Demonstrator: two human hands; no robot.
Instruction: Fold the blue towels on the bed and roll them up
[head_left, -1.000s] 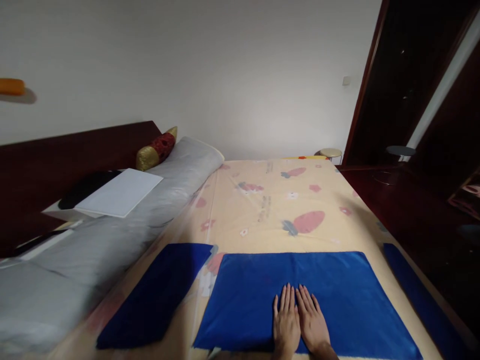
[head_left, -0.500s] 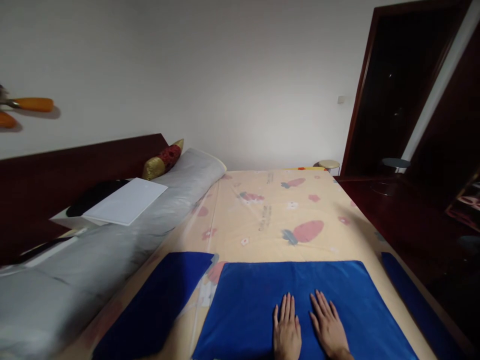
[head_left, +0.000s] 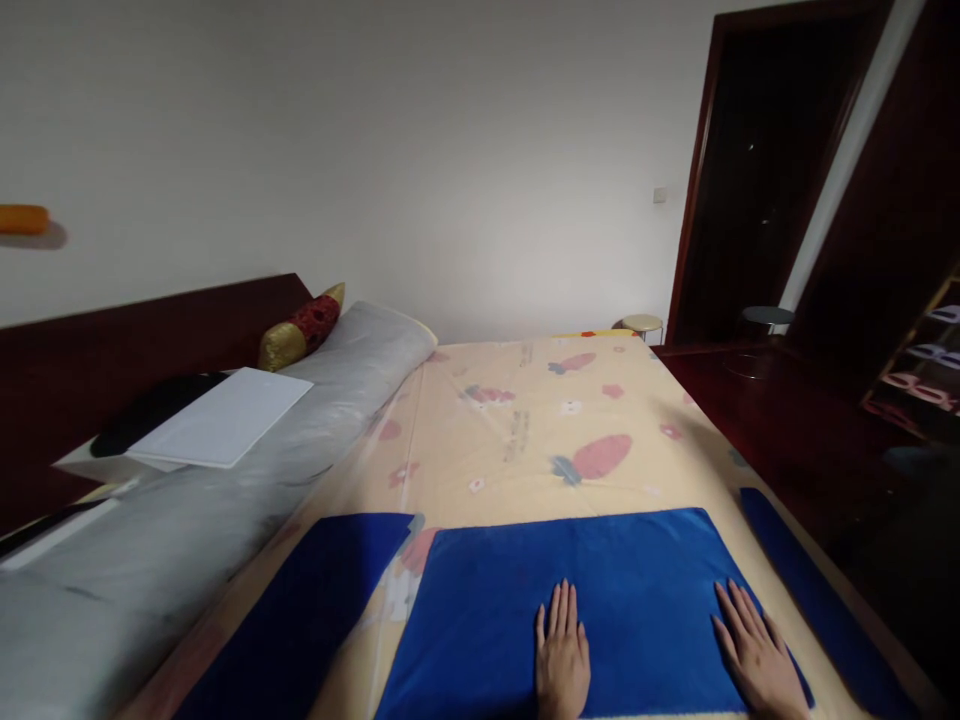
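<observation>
A bright blue cloth (head_left: 585, 590) lies spread flat on the yellow patterned bed sheet (head_left: 525, 430) right in front of me. My left hand (head_left: 561, 660) rests palm down near the cloth's middle, fingers straight and together. My right hand (head_left: 757, 655) lies flat near the cloth's right edge, fingers stretched out. Neither hand holds anything. A darker blue folded cloth (head_left: 315, 610) sits to the left of the spread one. Along the bed's right edge runs another blue strip (head_left: 810, 600).
A long grey bolster (head_left: 225, 480) lines the dark wooden headboard (head_left: 150, 340) on the left, with a white flat board (head_left: 217, 430) and a red-gold cushion (head_left: 300, 325) on it. A dark doorway (head_left: 750, 170), small stools (head_left: 643, 323) and dark furniture (head_left: 810, 420) stand at right.
My hands lay side by side at the cloth's middle; my right hand has slid rightward to the cloth's right edge while the left stayed near the middle. The view shifted slightly.
</observation>
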